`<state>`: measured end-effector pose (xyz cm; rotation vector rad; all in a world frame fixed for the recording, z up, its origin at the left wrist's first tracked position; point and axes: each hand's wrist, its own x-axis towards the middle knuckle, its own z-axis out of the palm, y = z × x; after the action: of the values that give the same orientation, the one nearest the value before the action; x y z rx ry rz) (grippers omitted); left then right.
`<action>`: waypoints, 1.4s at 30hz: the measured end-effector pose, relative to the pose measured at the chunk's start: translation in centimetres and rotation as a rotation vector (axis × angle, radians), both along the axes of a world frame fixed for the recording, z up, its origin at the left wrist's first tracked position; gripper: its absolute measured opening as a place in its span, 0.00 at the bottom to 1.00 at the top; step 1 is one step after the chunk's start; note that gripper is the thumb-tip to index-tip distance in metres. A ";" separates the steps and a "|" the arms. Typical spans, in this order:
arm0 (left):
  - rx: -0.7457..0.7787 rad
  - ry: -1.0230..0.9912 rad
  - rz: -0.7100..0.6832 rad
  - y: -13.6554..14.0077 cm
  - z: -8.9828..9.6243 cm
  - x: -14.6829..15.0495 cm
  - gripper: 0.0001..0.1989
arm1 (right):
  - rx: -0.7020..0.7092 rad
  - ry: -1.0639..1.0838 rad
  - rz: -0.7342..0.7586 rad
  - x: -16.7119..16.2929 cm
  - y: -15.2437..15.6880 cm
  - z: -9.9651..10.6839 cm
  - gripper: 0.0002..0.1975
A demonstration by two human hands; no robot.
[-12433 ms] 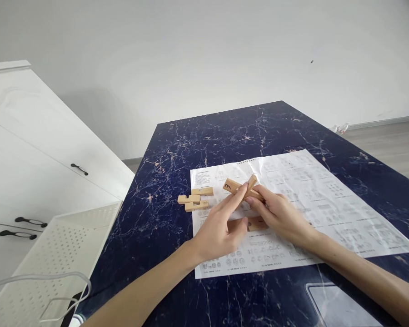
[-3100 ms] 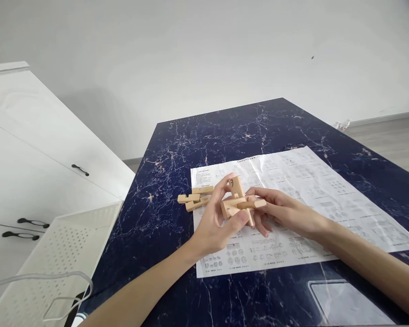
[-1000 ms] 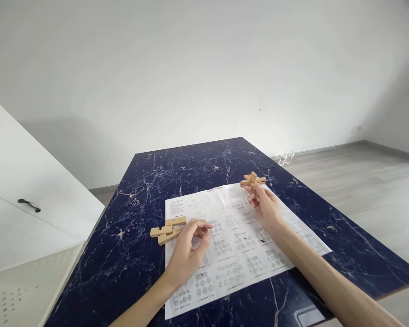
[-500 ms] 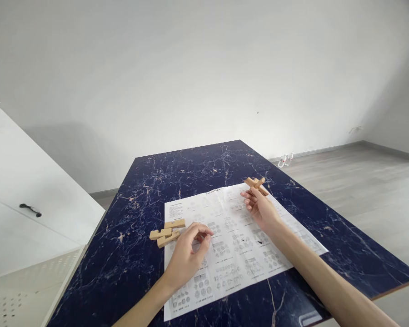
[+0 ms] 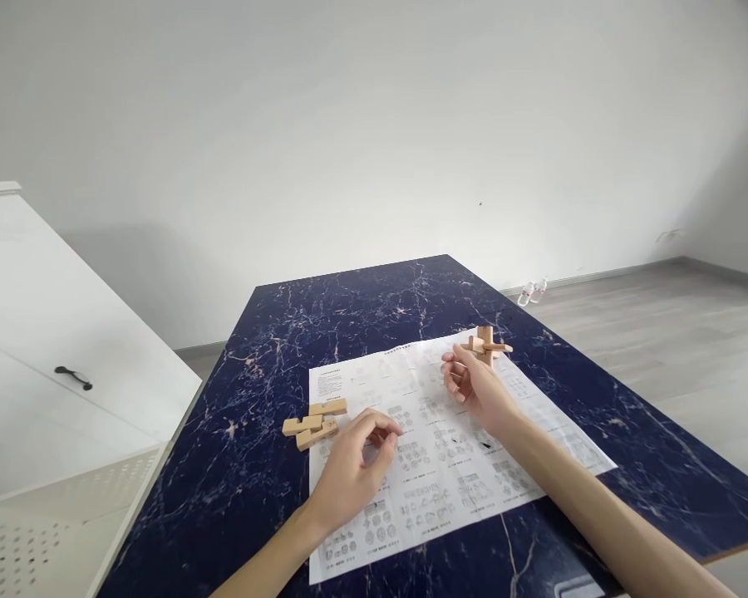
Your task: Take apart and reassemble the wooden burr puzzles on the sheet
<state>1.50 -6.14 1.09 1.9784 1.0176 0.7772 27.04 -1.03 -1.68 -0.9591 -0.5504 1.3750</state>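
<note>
My left hand [image 5: 358, 469] rests over the printed paper sheet [image 5: 349, 561], fingers curled. A gap shows between thumb and forefinger, with nothing in it. Just left of it, several light wooden notched blocks [image 5: 317, 433] lie together at the sheet's left edge. Over the sheet's far right part is my right hand [image 5: 477, 386], its fingers bent inward. Its fingertips meet the near left side of a wooden burr puzzle [image 5: 484, 334], made of crossed, interlocked pieces. One piece of the puzzle points upward and others stick out sideways; the hand hides part of its base.
Both arms reach over a dark blue marble-patterned table [image 5: 349, 307]. At the left stands a white cabinet [image 5: 75, 332] with a black handle [image 5: 73, 378]. Clear plastic bottles [image 5: 532, 291] are on the floor by the wall, beyond the table's right edge.
The burr puzzle has turned to a different orientation and shifted slightly right relative to my right hand. My left hand keeps nearly the same pose. The whole view has shifted a little.
</note>
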 end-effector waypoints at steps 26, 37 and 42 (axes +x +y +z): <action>0.528 0.596 0.075 6.2 1.7 -7.9 0.31 | 0.327 -1.146 0.374 -2.8 -2.5 -0.2 0.13; 0.449 0.513 0.009 7.4 1.1 -9.6 0.33 | 0.342 -1.181 0.393 -2.9 -2.5 0.1 0.14; 0.520 0.499 0.034 7.5 0.5 -9.8 0.29 | 0.357 -1.228 0.393 -3.0 -2.3 -0.2 0.14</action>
<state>-8.30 1.36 1.60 2.6995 1.2187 0.6173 24.06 -3.38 -1.85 -1.3734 -1.9091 0.8116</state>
